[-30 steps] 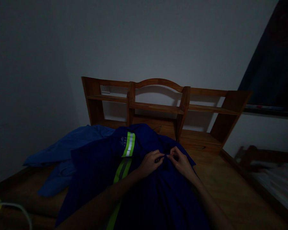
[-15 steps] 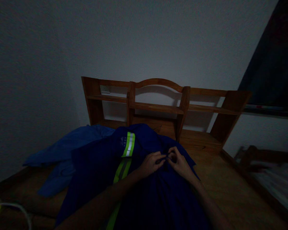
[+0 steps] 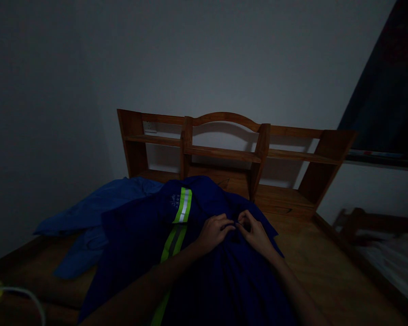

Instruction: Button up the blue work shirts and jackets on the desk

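A dark blue work jacket [image 3: 139,235] with a yellow-green reflective stripe lies spread on a wooden bed platform [image 3: 326,271]. My left hand [image 3: 214,232] and my right hand [image 3: 255,232] meet near the jacket's upper front. Both pinch the fabric there with curled fingers, fingertips almost touching. What sits between the fingertips is too dark and small to make out.
A lighter blue garment [image 3: 88,213] lies bunched to the left of the jacket. A wooden headboard shelf unit [image 3: 224,151] stands against the wall behind. A white cable [image 3: 23,294] curls at the lower left. Another bed [image 3: 387,258] shows at the right.
Both hands stay pinched at the same spot on the jacket, with only small finger shifts. The view has barely moved.
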Demonstrator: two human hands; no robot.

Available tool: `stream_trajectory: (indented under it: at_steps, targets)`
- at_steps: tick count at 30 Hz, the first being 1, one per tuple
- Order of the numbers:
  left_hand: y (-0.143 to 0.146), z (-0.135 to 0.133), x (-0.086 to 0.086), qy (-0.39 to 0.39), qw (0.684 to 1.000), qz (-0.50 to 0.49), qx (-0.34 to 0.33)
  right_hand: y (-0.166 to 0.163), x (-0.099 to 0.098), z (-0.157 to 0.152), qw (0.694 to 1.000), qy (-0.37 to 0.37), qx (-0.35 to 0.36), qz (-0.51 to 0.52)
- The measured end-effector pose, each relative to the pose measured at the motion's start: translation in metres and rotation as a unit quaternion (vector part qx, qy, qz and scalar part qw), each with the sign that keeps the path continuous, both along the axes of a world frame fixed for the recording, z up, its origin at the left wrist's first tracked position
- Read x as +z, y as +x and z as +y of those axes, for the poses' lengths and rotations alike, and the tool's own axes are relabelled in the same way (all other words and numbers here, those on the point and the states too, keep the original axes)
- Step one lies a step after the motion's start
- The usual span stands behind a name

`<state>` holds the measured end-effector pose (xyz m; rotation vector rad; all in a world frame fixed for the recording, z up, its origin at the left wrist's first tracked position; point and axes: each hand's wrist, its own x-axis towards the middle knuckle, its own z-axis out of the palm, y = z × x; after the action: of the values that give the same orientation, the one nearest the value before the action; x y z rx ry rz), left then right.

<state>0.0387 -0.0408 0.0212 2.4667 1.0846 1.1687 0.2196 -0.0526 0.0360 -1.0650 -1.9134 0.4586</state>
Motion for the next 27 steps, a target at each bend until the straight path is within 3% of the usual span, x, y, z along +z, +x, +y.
stream_trajectory:
  at_steps: [21, 27]
  targets:
    - [0.005, 0.005, -0.004, -0.063, 0.994, -0.082, 0.021, -0.001, 0.0, -0.002, 1.0, -0.003, 0.015, 0.001]
    - [0.0, 0.011, -0.007, -0.097, 0.991, -0.083, -0.032, -0.001, 0.002, -0.003, 1.0, 0.009, 0.001, -0.002]
